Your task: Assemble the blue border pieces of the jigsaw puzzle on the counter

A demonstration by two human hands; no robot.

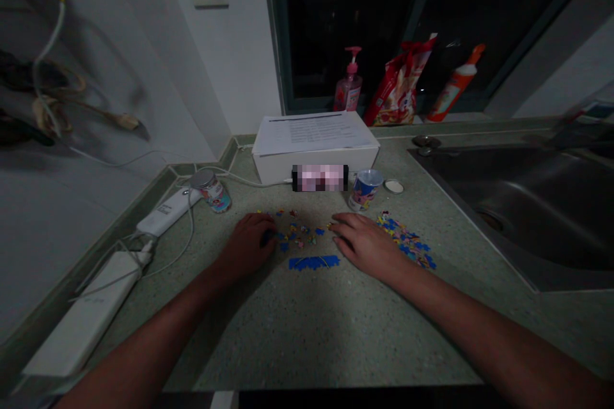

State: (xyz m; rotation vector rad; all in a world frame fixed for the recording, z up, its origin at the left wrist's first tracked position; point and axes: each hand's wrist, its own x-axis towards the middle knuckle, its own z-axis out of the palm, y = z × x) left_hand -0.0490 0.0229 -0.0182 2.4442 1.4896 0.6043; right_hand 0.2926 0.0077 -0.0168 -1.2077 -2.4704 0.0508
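Since both hands rest low on the speckled grey-green countertop (288,339), grip check: left hand (252,236) curled at the left edge of the scattered small blue and multicolour jigsaw pieces (284,246), can't tell if it's pinching one; right hand (367,244) at their right edge, fingers apart, no clear hold. Joined flat blue jigsaw strip (314,262) lies on the near side, between the hands. Looks like thin stiff card, so probably light, easy to slide, weak at the tabs: pinch loose pieces by opposite edges, support the strip at both ends
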